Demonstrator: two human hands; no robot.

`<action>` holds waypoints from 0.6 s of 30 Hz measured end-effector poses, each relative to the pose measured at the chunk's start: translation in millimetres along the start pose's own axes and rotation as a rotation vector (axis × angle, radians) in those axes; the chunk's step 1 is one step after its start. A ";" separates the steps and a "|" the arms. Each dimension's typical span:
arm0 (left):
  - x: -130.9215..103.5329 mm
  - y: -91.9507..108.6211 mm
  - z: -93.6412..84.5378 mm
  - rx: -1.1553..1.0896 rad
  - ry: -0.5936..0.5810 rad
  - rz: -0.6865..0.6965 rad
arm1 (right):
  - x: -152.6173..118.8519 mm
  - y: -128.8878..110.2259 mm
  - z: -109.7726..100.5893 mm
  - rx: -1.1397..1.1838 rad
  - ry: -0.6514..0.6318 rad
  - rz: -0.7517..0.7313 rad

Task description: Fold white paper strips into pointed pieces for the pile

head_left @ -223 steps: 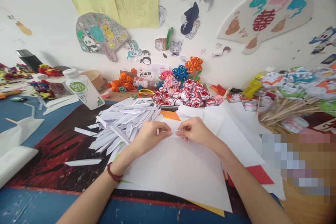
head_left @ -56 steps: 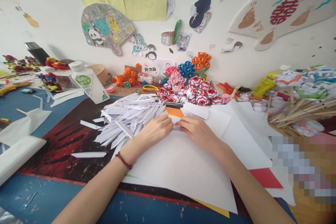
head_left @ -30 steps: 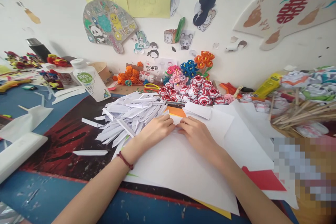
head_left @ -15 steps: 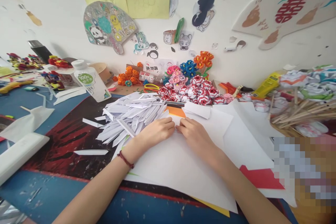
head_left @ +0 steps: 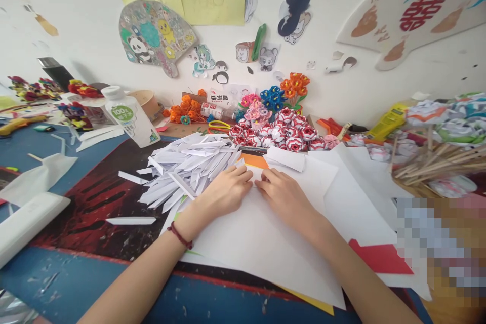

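Sheet (head_left: pixel 266 253): lay under our hands.
Left hand (head_left: pixel 228 191): fingers curled together; what we pinched, we could not tell.
Right hand (head_left: pixel 285 195): likewise, close by; fingertip work, we judged.
Strips (head_left: pixel 190 168): heaped on our left.
Flowers (head_left: pixel 295 131): beyond.

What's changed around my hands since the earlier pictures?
Your left hand and right hand have rolled more palm-down, covering the paper strip seen between your fingers earlier; I can't tell whether it's still held. The pile of folded strips and the white bottle stayed put.
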State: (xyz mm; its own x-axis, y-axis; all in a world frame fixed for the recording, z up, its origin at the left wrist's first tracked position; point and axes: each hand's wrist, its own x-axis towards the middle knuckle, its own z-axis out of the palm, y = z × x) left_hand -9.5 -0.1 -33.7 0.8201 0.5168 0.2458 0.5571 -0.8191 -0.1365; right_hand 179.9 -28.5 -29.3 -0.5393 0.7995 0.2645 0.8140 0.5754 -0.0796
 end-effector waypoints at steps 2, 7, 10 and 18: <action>0.2 -0.5 -1.3 -0.020 -0.004 -0.041 | -0.5 2.2 -1.1 0.107 -0.002 0.042; -1.1 -0.9 -0.6 -0.070 0.023 -0.122 | 1.0 11.9 5.8 0.374 0.019 0.199; -1.2 1.5 0.3 -0.113 0.070 -0.177 | 3.8 18.7 14.0 0.475 0.041 0.307; 3.1 4.9 -1.4 -0.273 0.149 -0.362 | 6.5 19.3 13.5 0.676 0.062 0.385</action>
State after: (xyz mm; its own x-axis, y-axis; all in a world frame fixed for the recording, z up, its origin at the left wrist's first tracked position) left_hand -4.4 -2.9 -32.2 0.5411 0.7558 0.3687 0.7322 -0.6391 0.2355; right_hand 189.2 -9.8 -42.1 -0.2159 0.9647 0.1511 0.6228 0.2552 -0.7396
